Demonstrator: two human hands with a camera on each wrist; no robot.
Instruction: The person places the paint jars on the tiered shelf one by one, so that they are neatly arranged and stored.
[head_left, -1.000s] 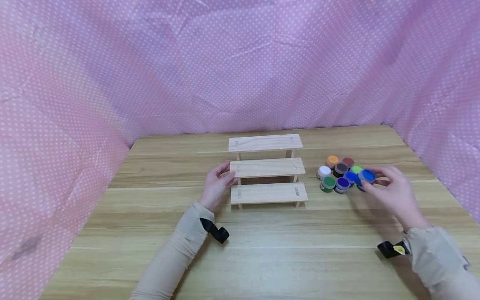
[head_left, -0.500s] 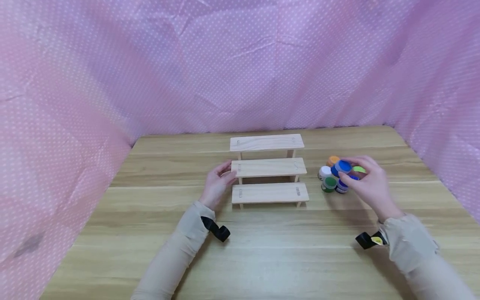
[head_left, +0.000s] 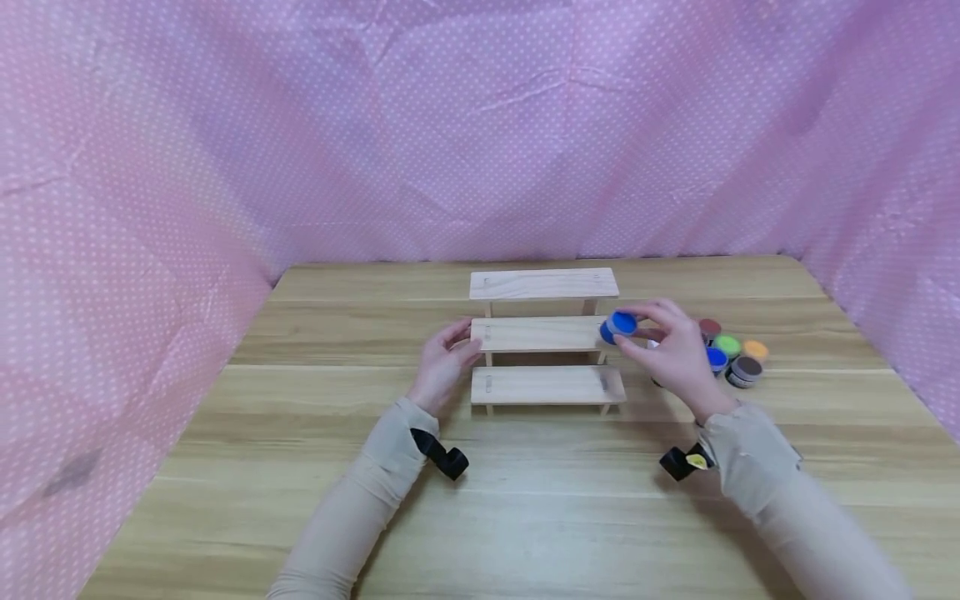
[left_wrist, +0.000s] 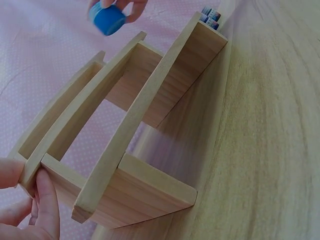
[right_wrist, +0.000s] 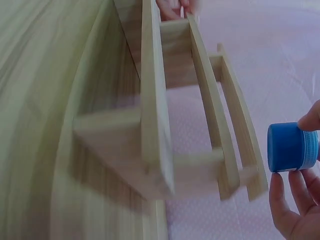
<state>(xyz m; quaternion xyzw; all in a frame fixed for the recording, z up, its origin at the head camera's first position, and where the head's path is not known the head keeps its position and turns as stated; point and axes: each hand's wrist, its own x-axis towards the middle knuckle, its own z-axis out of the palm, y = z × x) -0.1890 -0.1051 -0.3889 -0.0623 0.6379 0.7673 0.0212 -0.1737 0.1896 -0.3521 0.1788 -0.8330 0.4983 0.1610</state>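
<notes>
A three-tier wooden stand sits mid-table, its boards rising stepwise toward the back. At its left end, my left hand pinches the middle board, thumb above and fingers below in the left wrist view. My right hand holds a small blue paint jar between thumb and fingertips, overlapping the right end of the middle board in the head view. The right wrist view shows this jar in the air beside the boards, apart from them.
Right of the stand, several paint jars stand grouped on the wooden table: green, orange, dark brown, blue and reddish-brown. Others are partly behind my right hand. Pink dotted cloth surrounds the table.
My right hand has carried the blue jar left from the jar group to the stand. Orange and dark brown jars now show at the group's right side. My left hand keeps its place.
</notes>
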